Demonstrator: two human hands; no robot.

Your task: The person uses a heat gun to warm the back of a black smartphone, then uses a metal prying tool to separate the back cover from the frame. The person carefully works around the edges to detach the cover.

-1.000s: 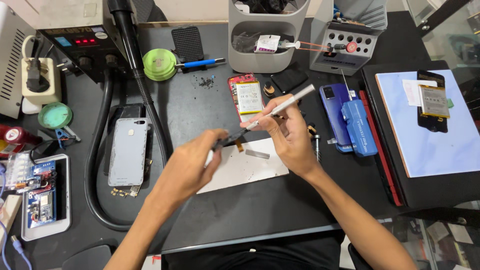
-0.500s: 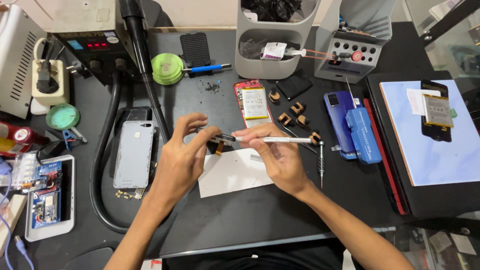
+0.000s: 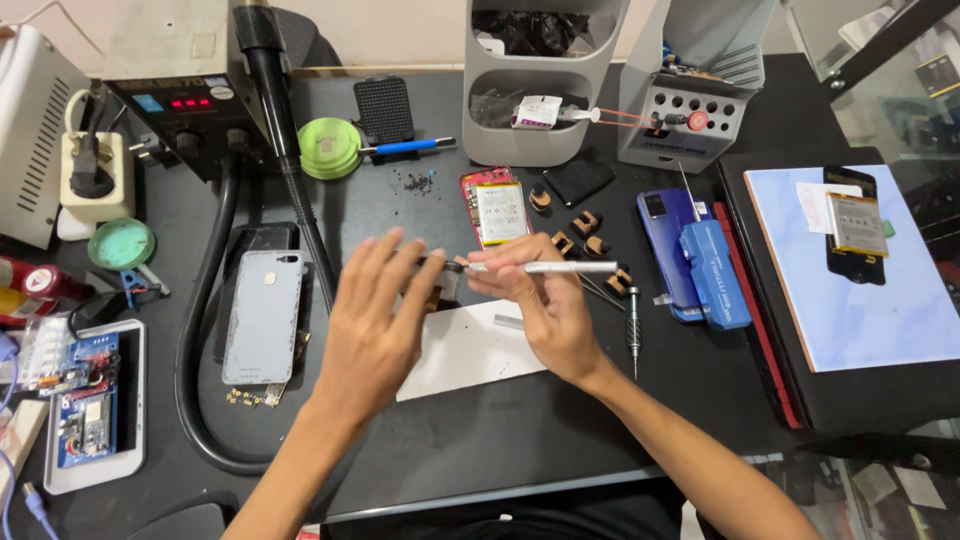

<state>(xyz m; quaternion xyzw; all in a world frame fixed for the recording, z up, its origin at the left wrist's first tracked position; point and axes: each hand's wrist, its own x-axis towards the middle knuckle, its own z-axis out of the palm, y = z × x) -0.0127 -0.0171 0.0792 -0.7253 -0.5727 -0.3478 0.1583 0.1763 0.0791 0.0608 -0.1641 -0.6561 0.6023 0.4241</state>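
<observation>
1. Left hand (image 3: pixel 375 325): back turned to the camera, fingers curled in around a small dark part (image 3: pixel 440 285) held at the fingertips; mostly hidden, so its exact kind cannot be told.
2. Right hand (image 3: pixel 545 310): closed in a pinch on a slim silver screwdriver (image 3: pixel 545 267), held level, tip pointing left and meeting the small part between the two hands.
3. Directly beneath both hands: a white sheet (image 3: pixel 470 350) on the black mat (image 3: pixel 480 440).
4. Just beyond the right hand: an opened red phone (image 3: pixel 495 207) with its battery exposed, plus several small brown-and-black clips (image 3: pixel 585 232) scattered around it.
5. Right of the right hand: a second screwdriver (image 3: pixel 633 330) lying on the mat, then a blue phone (image 3: pixel 668 240) with a blue case (image 3: pixel 715 275) on it.
6. Left of the left hand: a silver phone back cover (image 3: pixel 262 315) lying flat, with a thick black hose (image 3: pixel 195 340) looping around it.
7. Progress, as a judgement: phones already opened and parts laid out, so disassembly looks well under way; work on the small held part in mid-step, not set down; nothing visibly reassembled.
</observation>
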